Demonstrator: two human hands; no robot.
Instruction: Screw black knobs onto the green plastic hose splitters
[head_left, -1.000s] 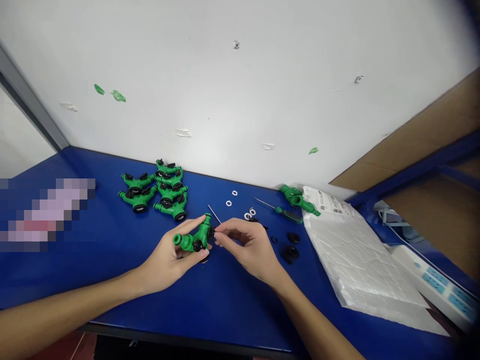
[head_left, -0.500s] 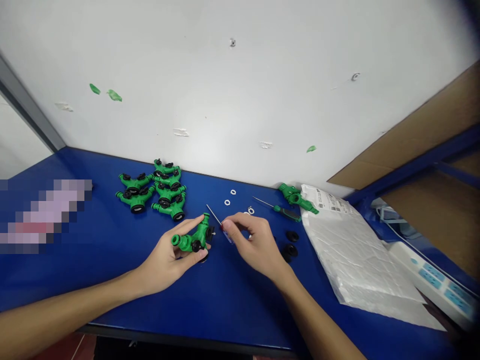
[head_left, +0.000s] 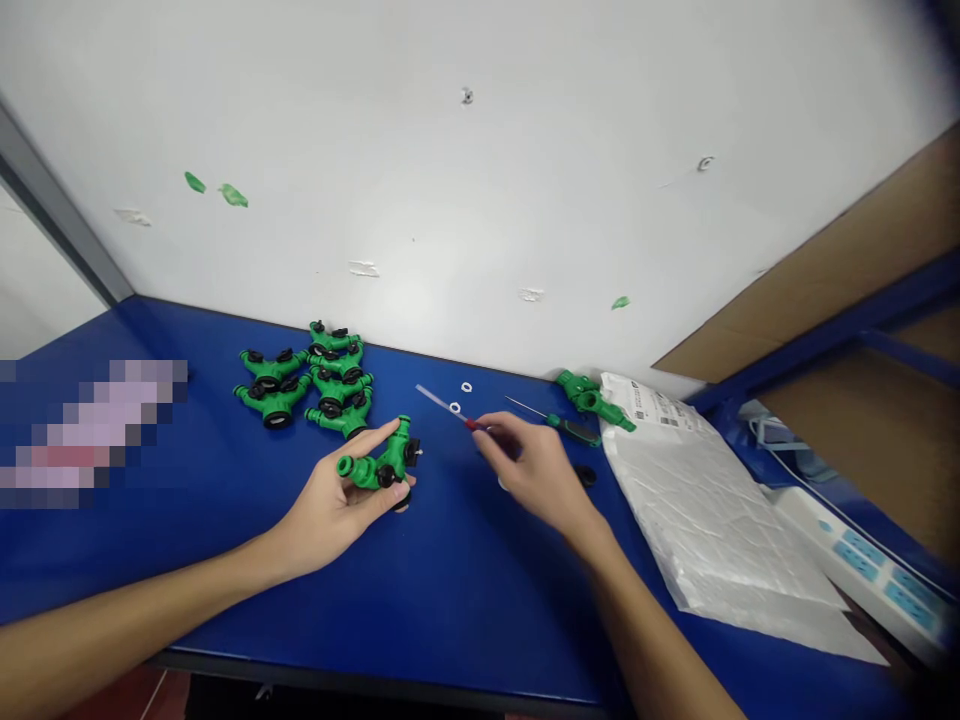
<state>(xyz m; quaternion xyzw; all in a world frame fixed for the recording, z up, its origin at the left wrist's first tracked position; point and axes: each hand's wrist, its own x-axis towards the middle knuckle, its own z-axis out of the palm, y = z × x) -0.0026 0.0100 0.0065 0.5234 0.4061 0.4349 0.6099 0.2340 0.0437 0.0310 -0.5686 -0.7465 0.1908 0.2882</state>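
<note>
My left hand is closed around a green Y-shaped hose splitter with black valve knobs. A small metal stub sticks out of the splitter's right side. To the right of it, my right hand grips a thin screwdriver with a red collar; its shaft points up and left and is blurred. The screwdriver's tip is apart from the splitter, and its handle is hidden in my fingers. Two white washers lie just beyond the shaft.
Several finished-looking green splitters stand at the back left. Green splitter bodies, a green-and-black screwdriver and black rings lie to the right. A white padded mailer and a power strip are farther right.
My right hand has moved right with the screwdriver, drawing it away from the splitter. My left hand and the splitter have shifted slightly left and up.
</note>
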